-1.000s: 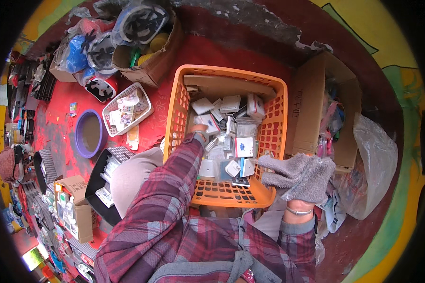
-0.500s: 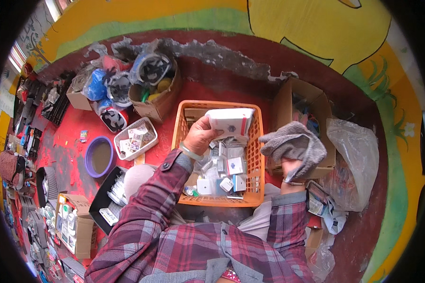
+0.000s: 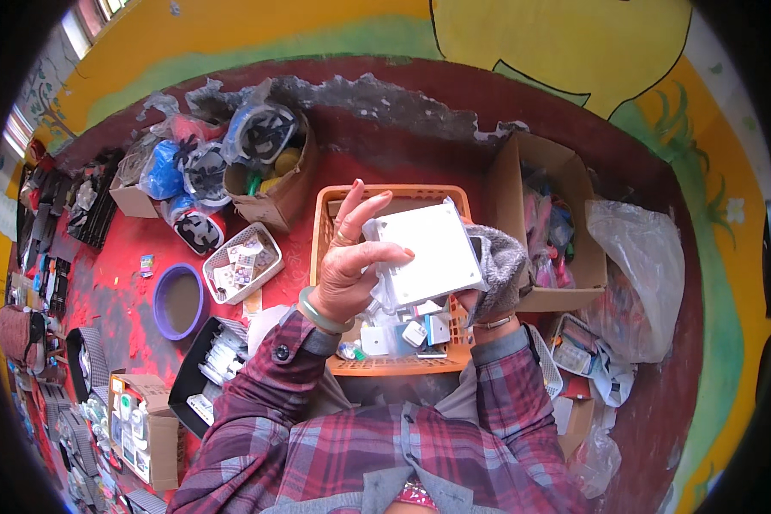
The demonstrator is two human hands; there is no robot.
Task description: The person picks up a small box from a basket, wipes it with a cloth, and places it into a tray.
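A flat white square box (image 3: 428, 248) in clear plastic is tilted up in front of me, above the orange basket (image 3: 394, 367). My left hand (image 3: 344, 267) is at its left edge, thumb lying across the white face, two fingers stretched up and apart; its lower fingers are hidden. On the box's right side, my right hand (image 3: 469, 300) is mostly covered by a grey cloth (image 3: 499, 272) that it holds against the box's edge. Small white boxes and plastic-wrapped items (image 3: 389, 337) lie in the basket below.
Left of the basket are a white tray (image 3: 274, 267), a purple basin (image 3: 204, 313) and a black bin (image 3: 180, 396). Cardboard boxes stand at the back left (image 3: 276, 206) and right (image 3: 565, 298). A clear plastic bag (image 3: 638, 265) lies at the far right by the wall.
The white box has come nearer and turned to show a plain white face. My right hand, with the grey cloth, has moved left to the box. The left hand's fingers have spread.
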